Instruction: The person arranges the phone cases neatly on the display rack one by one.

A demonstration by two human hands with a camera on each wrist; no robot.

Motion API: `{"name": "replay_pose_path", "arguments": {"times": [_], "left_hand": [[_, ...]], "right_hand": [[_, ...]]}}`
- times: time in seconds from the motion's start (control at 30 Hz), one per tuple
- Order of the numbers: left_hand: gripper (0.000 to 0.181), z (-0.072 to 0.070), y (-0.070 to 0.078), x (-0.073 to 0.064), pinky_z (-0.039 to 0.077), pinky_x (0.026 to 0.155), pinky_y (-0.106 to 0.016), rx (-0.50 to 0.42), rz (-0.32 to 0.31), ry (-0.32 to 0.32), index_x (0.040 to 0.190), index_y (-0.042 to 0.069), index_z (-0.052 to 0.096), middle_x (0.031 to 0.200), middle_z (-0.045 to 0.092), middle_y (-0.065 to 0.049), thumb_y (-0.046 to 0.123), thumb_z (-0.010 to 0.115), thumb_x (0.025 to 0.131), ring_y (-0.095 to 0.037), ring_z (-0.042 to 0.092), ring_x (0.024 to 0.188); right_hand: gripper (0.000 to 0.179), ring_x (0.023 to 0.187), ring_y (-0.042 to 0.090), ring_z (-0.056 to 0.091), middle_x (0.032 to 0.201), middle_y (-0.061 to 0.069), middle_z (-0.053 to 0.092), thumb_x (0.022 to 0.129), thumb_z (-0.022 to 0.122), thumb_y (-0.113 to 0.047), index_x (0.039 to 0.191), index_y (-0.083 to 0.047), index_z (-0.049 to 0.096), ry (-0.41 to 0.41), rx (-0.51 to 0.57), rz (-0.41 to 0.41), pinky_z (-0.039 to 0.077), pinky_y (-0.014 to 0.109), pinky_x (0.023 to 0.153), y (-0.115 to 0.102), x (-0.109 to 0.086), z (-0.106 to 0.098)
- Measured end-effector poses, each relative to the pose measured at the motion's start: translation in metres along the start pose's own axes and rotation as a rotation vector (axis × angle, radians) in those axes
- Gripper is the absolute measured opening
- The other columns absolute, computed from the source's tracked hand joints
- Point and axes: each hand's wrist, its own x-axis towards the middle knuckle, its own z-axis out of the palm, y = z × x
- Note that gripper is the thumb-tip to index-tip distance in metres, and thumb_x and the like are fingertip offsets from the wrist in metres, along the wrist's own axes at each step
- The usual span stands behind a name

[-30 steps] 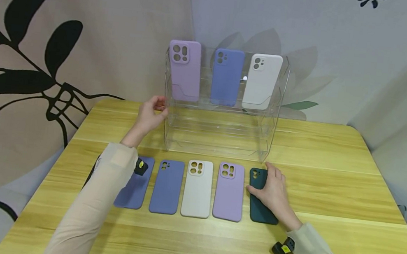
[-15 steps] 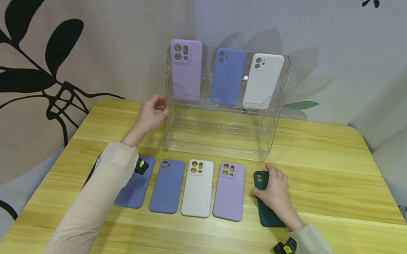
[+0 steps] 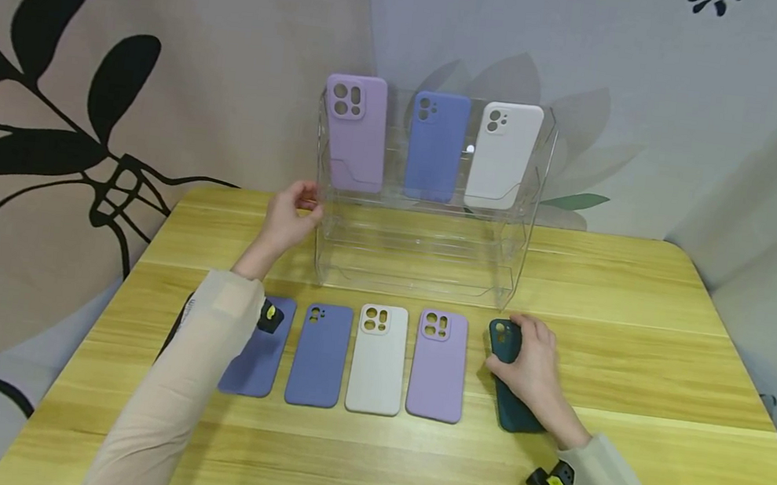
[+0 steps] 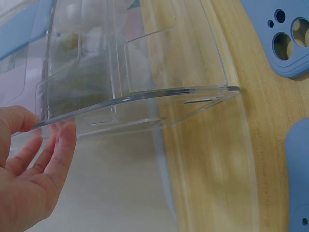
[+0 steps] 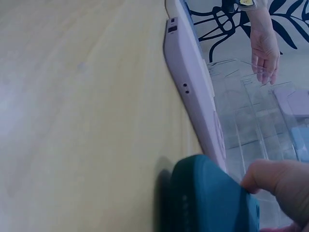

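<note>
My right hand [image 3: 533, 366] grips a dark green phone case [image 3: 515, 407] by its sides, thumb on the left edge and fingers over the right. In the right wrist view the green case [image 5: 212, 198] stands close over the wood with a shadow beside it. My left hand [image 3: 288, 216] pinches the left side edge of a clear acrylic display rack [image 3: 412, 286]; in the left wrist view the thumb lies on one face of the rack's side panel [image 4: 145, 96] and the fingers behind it. A purple case [image 3: 437, 374] lies just left of the green one.
A white case [image 3: 376, 372], a blue case [image 3: 317, 365] and another blue case [image 3: 255, 363], partly under the left sleeve, continue the row. On the rack's top tier stand a purple case [image 3: 356, 144], a blue case [image 3: 436, 153] and a white case [image 3: 502, 160]. The patterned wall rises behind.
My right hand has shifted the green case to the right, away from the purple one, and its top end has come up slightly. The left hand stays at the rack.
</note>
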Motion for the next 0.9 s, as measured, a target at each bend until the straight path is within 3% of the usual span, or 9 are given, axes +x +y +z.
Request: {"name": "replay_pose_path", "arguments": {"times": [0.4, 0.73, 0.9], "left_hand": [[0.031, 0.0, 0.0, 0.0, 0.049, 0.084, -0.041, 0.017, 0.006, 0.003, 0.116, -0.011, 0.053, 0.108, 0.059, -0.025, -0.006, 0.055, 0.085, -0.035, 0.059, 0.094], [0.032, -0.001, -0.001, 0.0, 0.044, 0.07, -0.015, 0.026, 0.002, 0.008, 0.117, -0.011, 0.053, 0.107, 0.06, -0.025, -0.005, 0.056, 0.086, -0.034, 0.059, 0.094], [0.034, -0.001, 0.0, 0.0, 0.043, 0.068, -0.014, 0.02, -0.012, -0.007, 0.12, -0.01, 0.052, 0.109, 0.059, -0.024, -0.004, 0.057, 0.087, -0.032, 0.058, 0.095]], "right_hand": [[0.065, 0.117, 0.047, 0.035, 0.128, 0.032, 0.043, 0.064, 0.072, -0.007, 0.122, 0.01, 0.049, 0.095, 0.029, -0.082, 0.03, 0.057, 0.096, -0.017, 0.006, -0.009], [0.064, 0.121, 0.047, 0.032, 0.131, 0.032, 0.041, 0.067, 0.071, -0.008, 0.124, 0.009, 0.048, 0.113, 0.068, -0.135, 0.029, 0.059, 0.096, -0.04, 0.022, -0.015], [0.066, 0.122, 0.047, 0.031, 0.132, 0.032, 0.041, 0.067, 0.072, -0.008, 0.126, 0.01, 0.047, 0.131, 0.088, -0.171, 0.028, 0.059, 0.096, -0.052, 0.033, -0.016]]}}
